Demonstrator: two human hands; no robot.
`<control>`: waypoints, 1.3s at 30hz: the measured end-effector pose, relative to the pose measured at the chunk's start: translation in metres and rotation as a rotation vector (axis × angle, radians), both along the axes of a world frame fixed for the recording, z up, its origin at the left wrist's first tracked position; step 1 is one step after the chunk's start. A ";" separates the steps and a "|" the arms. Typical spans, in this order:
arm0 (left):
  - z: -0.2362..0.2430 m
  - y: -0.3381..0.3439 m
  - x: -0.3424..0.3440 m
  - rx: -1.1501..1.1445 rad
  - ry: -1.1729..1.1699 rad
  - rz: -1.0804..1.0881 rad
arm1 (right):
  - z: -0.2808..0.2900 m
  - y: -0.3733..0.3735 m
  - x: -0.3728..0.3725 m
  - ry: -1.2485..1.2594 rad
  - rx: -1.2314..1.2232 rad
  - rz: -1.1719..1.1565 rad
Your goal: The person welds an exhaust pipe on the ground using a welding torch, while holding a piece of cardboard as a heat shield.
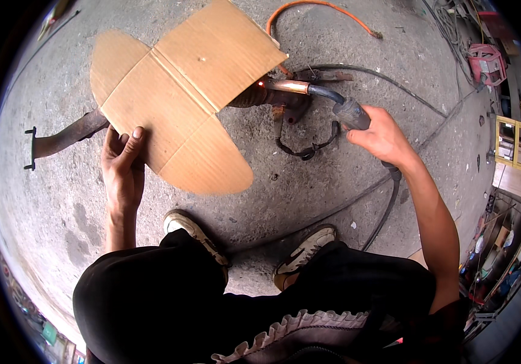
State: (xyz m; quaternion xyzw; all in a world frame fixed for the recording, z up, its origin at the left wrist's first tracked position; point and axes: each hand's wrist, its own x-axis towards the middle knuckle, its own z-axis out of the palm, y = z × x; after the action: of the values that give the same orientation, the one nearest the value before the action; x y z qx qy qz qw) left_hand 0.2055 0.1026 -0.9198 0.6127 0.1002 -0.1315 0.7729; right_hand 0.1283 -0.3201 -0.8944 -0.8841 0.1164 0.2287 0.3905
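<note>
My left hand (124, 167) pinches the lower left edge of a creased piece of brown cardboard (178, 91), thumb on top. The sheet hides much of a rusty exhaust pipe (66, 138), whose flanged end sticks out at the left. My right hand (381, 136) is wrapped round the dark handle of a welding torch (351, 114). Its bent neck and copper-coloured nozzle (290, 87) point left to the pipe, just past the cardboard's right edge. A small orange-red glow shows at the nozzle's tip. The sensor lead (309, 150) hangs off the pipe onto the floor.
The torch's cable (387, 203) runs down past my right shoe (306, 249). An orange hose (315, 5) curves along the far concrete floor (48, 200), beside a black cable (381, 76). At the right stand a red machine (486, 64) and a yellow frame (518, 142).
</note>
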 end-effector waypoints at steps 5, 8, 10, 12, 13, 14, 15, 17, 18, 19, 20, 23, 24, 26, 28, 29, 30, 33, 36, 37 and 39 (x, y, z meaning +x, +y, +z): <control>-0.002 -0.011 -0.009 -0.019 0.042 -0.053 | 0.001 0.000 0.001 0.006 0.008 0.001; -0.001 -0.013 -0.011 -0.031 0.050 -0.043 | -0.001 -0.002 0.001 0.033 0.001 0.012; -0.004 -0.002 -0.007 -0.006 0.031 -0.053 | 0.000 -0.002 0.003 0.081 -0.022 0.036; -0.002 0.005 -0.004 0.018 0.018 -0.024 | -0.003 -0.004 0.002 0.064 -0.018 0.033; 0.004 -0.003 -0.003 0.033 0.010 0.055 | -0.003 -0.005 0.001 0.057 -0.019 0.029; 0.000 0.000 -0.001 0.028 0.003 0.072 | -0.003 -0.005 0.001 0.059 -0.021 0.024; -0.002 0.005 0.001 0.027 -0.005 0.089 | -0.001 -0.005 0.001 0.059 -0.020 0.019; -0.003 0.008 0.004 0.028 -0.037 0.103 | 0.000 -0.006 0.001 0.059 -0.016 0.015; -0.003 0.012 0.005 0.026 -0.050 0.104 | -0.001 -0.006 0.001 0.058 -0.010 0.017; -0.004 0.016 0.007 0.024 -0.064 0.105 | -0.001 -0.006 0.001 0.058 -0.003 0.019; -0.006 0.022 0.008 -0.018 -0.046 0.096 | -0.001 -0.005 0.001 0.039 0.008 0.011; -0.007 0.024 0.009 -0.015 -0.060 0.110 | 0.000 0.001 0.002 0.006 0.029 -0.006; -0.007 0.023 0.008 -0.005 -0.048 0.102 | 0.001 0.002 0.002 0.011 0.025 -0.008; -0.006 0.019 0.006 0.017 -0.023 0.088 | 0.001 0.002 0.002 0.009 0.019 -0.012; -0.005 0.014 0.003 0.015 -0.016 0.047 | 0.000 0.001 0.001 -0.002 0.015 -0.016; -0.005 0.011 0.002 0.012 -0.012 0.027 | 0.000 0.001 0.001 -0.002 0.012 -0.017; -0.004 0.008 0.001 0.015 -0.011 0.004 | 0.000 0.002 0.001 -0.003 0.013 -0.016; -0.003 0.002 -0.003 0.003 0.009 -0.059 | 0.003 0.004 0.002 0.010 -0.009 -0.014; -0.002 -0.009 -0.007 -0.003 0.036 -0.076 | 0.003 0.002 0.001 0.016 -0.015 -0.015; 0.002 -0.009 -0.008 0.008 0.040 -0.073 | 0.001 0.004 0.003 0.012 0.001 -0.011; 0.000 -0.003 -0.008 0.017 0.040 -0.090 | 0.000 0.005 0.004 0.004 0.007 -0.001</control>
State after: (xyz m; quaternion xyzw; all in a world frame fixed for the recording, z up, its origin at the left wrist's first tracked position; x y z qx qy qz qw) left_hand 0.1973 0.0995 -0.9198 0.6205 0.0892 -0.1775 0.7586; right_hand 0.1327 -0.3149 -0.8947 -0.8822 0.1170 0.2309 0.3934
